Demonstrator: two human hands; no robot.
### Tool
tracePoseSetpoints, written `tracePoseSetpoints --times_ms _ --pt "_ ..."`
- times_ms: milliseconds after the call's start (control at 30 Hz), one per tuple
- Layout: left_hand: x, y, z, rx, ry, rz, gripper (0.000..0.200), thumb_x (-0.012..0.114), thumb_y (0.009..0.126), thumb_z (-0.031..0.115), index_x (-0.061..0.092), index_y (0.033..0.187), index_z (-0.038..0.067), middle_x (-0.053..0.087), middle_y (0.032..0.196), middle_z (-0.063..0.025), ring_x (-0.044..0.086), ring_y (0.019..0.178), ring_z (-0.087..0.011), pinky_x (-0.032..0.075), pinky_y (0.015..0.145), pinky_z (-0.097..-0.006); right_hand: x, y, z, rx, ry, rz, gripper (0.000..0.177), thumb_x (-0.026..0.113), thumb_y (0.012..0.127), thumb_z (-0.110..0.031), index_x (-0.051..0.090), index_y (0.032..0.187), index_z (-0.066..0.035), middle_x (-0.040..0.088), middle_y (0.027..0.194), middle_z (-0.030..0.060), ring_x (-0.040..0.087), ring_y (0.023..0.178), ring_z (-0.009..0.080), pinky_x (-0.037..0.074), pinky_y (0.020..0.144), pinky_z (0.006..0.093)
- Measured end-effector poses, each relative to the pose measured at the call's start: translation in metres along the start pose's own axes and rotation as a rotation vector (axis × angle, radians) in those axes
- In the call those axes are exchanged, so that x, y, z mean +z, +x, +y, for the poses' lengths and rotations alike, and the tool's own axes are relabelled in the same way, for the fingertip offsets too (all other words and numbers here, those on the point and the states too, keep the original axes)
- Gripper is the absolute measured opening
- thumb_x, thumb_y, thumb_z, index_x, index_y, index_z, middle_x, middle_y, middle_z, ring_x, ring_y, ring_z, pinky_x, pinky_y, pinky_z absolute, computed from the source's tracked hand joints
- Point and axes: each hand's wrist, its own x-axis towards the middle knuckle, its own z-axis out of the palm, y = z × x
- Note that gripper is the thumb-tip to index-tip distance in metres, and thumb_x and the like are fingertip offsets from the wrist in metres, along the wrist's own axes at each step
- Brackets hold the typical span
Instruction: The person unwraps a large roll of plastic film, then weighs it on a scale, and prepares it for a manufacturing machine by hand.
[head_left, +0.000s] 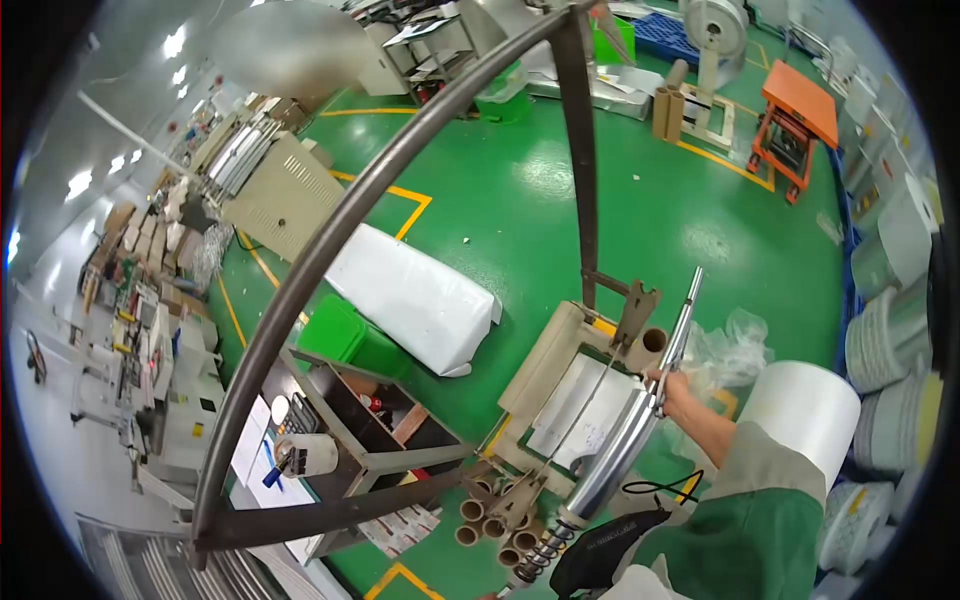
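My right hand (672, 393) is closed around the upper part of a shiny metal shaft (618, 440), near its narrower end. The shaft slants from upper right to lower left, with a coil spring (546, 548) on its lower part. At the bottom edge, only a sliver of my left hand (490, 597) shows by the shaft's lower end; its fingers are hidden. Beside the shaft stands a beige machine frame (540, 365) with notched metal brackets (635, 312). A large white roll (810, 400) is just right of my right forearm.
A curved dark metal frame (345, 215) arches across the view. Cardboard tubes (493, 527) stand below the machine. A wrapped white block (415, 300), a green bin (335, 330) and a desk with a cup (308, 455) lie left. An orange lift cart (800, 105) stands at upper right.
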Motion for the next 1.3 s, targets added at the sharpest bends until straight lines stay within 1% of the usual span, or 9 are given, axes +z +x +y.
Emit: tracePoseSetpoints --times_ms 300,400,467,667,833,933,1000,1200,1300 --pt "0.127 -0.101 -0.123 0.213 0.126 0.004 0.032 0.06 0.071 0.034 0.056 0.082 0.004 0.059 0.074 -0.0184 0.057 0.071 -0.032 0.044 0.06 -0.0422 -0.239 -0.074 0.196 -0.078 0.192 0.106 0.009 0.059 0.067 0.003 0.051 0.067 -0.001 0.05 0.056 0.0087 0.049 0.045 0.0194 0.037 0.039 0.033" --pt "0.174 -0.168 -0.177 0.221 0.166 -0.049 0.034 0.064 0.067 0.036 0.058 0.075 0.004 0.059 0.07 -0.0186 0.058 0.07 -0.0344 0.044 0.06 -0.0428 -0.294 -0.177 0.203 0.303 -0.065 0.114 0.013 0.061 0.061 0.006 0.05 0.065 -0.001 0.05 0.056 0.0086 0.048 0.045 0.0196 0.036 0.038 0.0329" --pt "0.217 -0.181 -0.233 0.219 0.128 -0.08 0.035 0.065 0.065 0.038 0.058 0.072 0.005 0.059 0.068 -0.0175 0.059 0.07 -0.0356 0.044 0.059 -0.0429 -0.35 -0.172 0.278 0.117 0.107 0.265 0.015 0.063 0.058 0.006 0.051 0.065 0.001 0.049 0.055 0.0095 0.048 0.043 0.02 0.035 0.037 0.0335" --pt "0.291 -0.24 -0.288 0.131 0.201 -0.213 0.024 0.061 0.069 0.027 0.057 0.079 0.006 0.055 0.064 -0.0118 0.051 0.058 -0.0287 0.041 0.051 -0.037 -0.467 -0.239 0.352 0.338 -0.016 0.399 0.015 0.062 0.059 0.01 0.051 0.066 0.004 0.051 0.058 0.0107 0.051 0.048 0.0201 0.037 0.038 0.0326" --pt "0.38 -0.236 -0.288 0.089 0.07 -0.237 0.017 0.059 0.074 0.019 0.055 0.085 0.006 0.049 0.058 -0.0077 0.042 0.046 -0.0216 0.037 0.042 -0.0311 -0.579 -0.18 0.439 0.45 -0.148 0.444 0.013 0.064 0.062 0.007 0.052 0.067 0.003 0.052 0.06 0.0104 0.052 0.049 0.0208 0.04 0.04 0.034" --pt "0.441 -0.219 -0.295 0.142 -0.02 -0.214 0.015 0.058 0.076 0.014 0.054 0.088 0.007 0.046 0.054 -0.0051 0.038 0.038 -0.0174 0.034 0.036 -0.0275 -0.602 -0.148 0.435 0.228 -0.062 0.347 0.015 0.066 0.063 0.004 0.052 0.068 0.003 0.052 0.061 0.0095 0.053 0.051 0.0202 0.041 0.042 0.0348" --pt "0.465 -0.197 -0.241 0.062 0.29 -0.155 0.029 0.062 0.065 0.034 0.058 0.073 0.006 0.061 0.071 -0.015 0.059 0.071 -0.0355 0.046 0.063 -0.0435 -0.615 -0.12 0.423 0.259 -0.104 0.368 0.017 0.068 0.064 0.001 0.053 0.071 0.002 0.053 0.063 0.009 0.053 0.053 0.0197 0.041 0.043 0.0347" --pt "0.569 -0.118 -0.152 0.085 0.205 -0.219 0.028 0.062 0.067 0.029 0.059 0.081 0.005 0.061 0.073 -0.0177 0.058 0.071 -0.0382 0.046 0.065 -0.0445 -0.678 -0.023 0.402 0.037 -0.282 0.412 0.025 0.066 0.071 -0.001 0.043 0.081 0.001 0.053 0.068 0.009 0.051 0.056 0.0175 0.043 0.046 0.0314" --pt "0.616 -0.079 -0.123 0.033 0.271 -0.298 0.034 0.06 0.07 0.03 0.058 0.092 0.005 0.061 0.081 -0.0191 0.057 0.082 -0.037 0.045 0.074 -0.0434 -0.737 -0.025 0.362 0.029 -0.179 0.004 0.025 0.067 0.075 -0.014 0.045 0.084 -0.004 0.054 0.067 0.0053 0.052 0.056 0.0186 0.044 0.049 0.0303"
